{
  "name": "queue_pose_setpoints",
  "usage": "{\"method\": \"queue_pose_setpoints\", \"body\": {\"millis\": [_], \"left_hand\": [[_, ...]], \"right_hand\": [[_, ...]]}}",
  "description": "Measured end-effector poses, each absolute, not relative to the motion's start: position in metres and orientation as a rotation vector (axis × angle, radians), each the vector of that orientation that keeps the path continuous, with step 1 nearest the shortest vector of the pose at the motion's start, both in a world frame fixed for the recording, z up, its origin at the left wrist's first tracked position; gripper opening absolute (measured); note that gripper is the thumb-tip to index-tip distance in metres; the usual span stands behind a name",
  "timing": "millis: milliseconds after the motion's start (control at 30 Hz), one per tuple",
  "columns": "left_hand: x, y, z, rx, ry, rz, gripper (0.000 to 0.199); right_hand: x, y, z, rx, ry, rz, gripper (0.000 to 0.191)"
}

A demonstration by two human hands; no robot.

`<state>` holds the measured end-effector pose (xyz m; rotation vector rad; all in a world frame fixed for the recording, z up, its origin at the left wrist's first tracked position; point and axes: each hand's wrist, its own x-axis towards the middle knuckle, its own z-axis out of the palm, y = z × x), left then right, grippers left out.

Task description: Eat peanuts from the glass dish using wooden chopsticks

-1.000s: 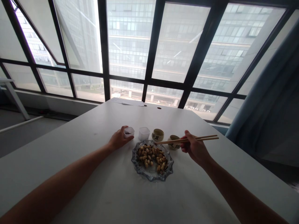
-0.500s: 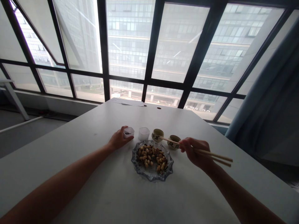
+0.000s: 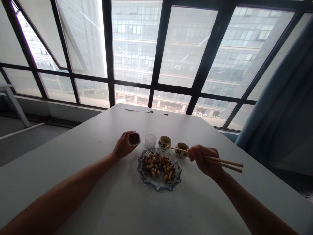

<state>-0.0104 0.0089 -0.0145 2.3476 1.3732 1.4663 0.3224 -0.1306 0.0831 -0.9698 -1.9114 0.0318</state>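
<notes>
My left hand (image 3: 122, 145) is wrapped round a small clear plastic cup (image 3: 139, 142), tilted so its mouth faces me and dark brown contents, perhaps seeds, show inside. Beside it a second white translucent cup (image 3: 150, 141) stands upright on the table. My right hand (image 3: 206, 160) grips a pair of wooden chopsticks (image 3: 226, 162), their tips pointing left in front of a cream cup with dark characters (image 3: 165, 142). Another such cup (image 3: 181, 150) is partly behind the right fingers. Nearest to me is a scalloped glass dish (image 3: 159, 187) holding peanuts (image 3: 156, 161) and darker bits.
The white table (image 3: 117, 202) reaches to the windows. Papers (image 3: 137, 108) and a dark round spot (image 3: 166, 114) are at its far end. A blue curtain (image 3: 276, 91) hangs at the right; a white metal frame (image 3: 16, 104) stands at the left.
My left hand has tipped the small plastic cup toward me, so its dark contents show. The right hand and chopsticks have hardly moved.
</notes>
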Motion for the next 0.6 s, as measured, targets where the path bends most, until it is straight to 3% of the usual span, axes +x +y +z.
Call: {"method": "queue_pose_setpoints", "body": {"millis": [300, 600], "left_hand": [[-0.010, 0.003, -0.006, 2.217, 1.766, 1.099, 0.071], [-0.011, 0.003, -0.004, 2.214, 1.653, 0.988, 0.075]], "right_hand": [[0.320, -0.132, 0.083, -1.006, -1.877, 0.104, 0.050], [0.306, -0.125, 0.078, -1.047, -1.367, 0.443, 0.051]]}}
